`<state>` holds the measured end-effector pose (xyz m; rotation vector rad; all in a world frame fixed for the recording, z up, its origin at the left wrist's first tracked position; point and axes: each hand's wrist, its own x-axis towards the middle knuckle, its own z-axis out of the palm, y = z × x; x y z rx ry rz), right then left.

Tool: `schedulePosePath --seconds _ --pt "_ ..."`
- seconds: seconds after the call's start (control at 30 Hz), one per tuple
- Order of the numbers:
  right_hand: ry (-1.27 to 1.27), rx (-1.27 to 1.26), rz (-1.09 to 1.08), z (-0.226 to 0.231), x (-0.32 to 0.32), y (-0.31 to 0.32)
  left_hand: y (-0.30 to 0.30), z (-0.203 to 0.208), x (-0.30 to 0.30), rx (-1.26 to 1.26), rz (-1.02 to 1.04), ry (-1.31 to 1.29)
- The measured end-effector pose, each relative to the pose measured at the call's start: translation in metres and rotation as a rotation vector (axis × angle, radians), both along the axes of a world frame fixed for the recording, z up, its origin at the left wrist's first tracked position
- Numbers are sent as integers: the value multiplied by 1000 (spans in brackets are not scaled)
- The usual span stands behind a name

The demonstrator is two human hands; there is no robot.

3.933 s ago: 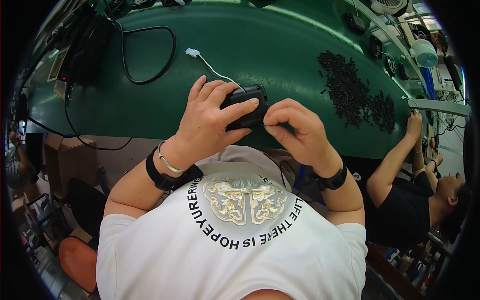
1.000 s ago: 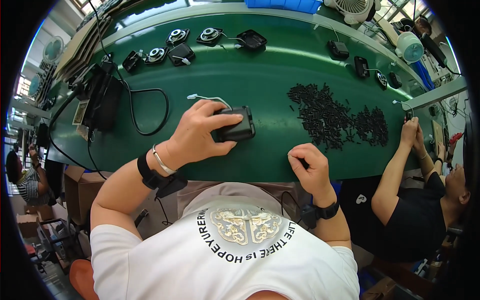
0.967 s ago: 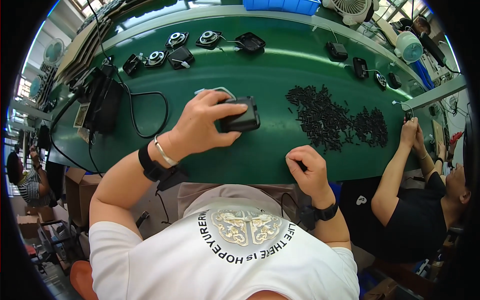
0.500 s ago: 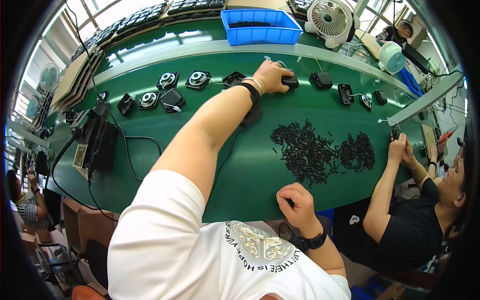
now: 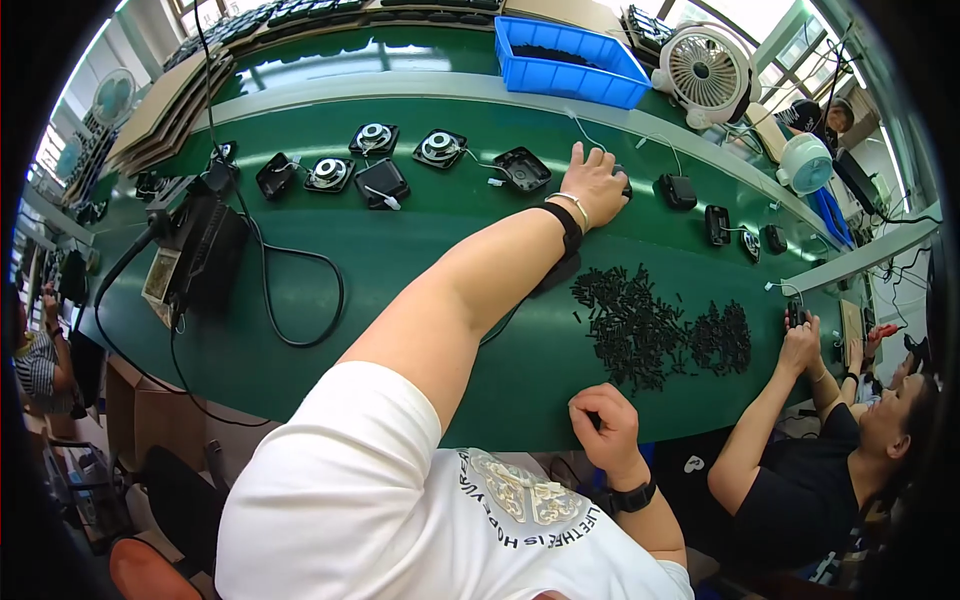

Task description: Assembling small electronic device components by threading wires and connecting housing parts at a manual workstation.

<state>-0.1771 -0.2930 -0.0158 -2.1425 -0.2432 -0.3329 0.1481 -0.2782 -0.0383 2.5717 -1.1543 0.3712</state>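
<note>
So the left hand (image 5: pixel 594 188) is on a black box (image 5: pixel 626 186) at the far side of the bench (image 5: pixel 230 360), can't tell if it's gripping. Right hand (image 5: pixel 607 428) is curled closed, nearer than the black bits (image 5: pixel 630 335).

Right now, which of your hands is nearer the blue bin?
Left. The left hand is just short of the blue bin; the right hand is farther, by the near edge of the table.
</note>
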Motion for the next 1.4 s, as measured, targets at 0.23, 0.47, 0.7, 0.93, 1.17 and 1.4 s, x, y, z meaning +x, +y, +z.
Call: schedulePosePath --seconds 0.23,0.47,0.7,0.93,1.17,1.4 --pt "53 52 -31 1 -1 3 11 21 -2 17 -18 104" --pt "228 256 -74 -3 -5 -6 131 55 1 -70 -76 61" --pt "231 278 -87 -1 2 -3 317 39 54 126 61 297" --pt "193 237 -92 -5 0 -2 328 32 37 147 -41 356" --pt "223 241 -103 -1 2 -3 310 24 49 12 -138 372" --pt "92 -44 126 52 54 16 318 15 62 -350 32 507"
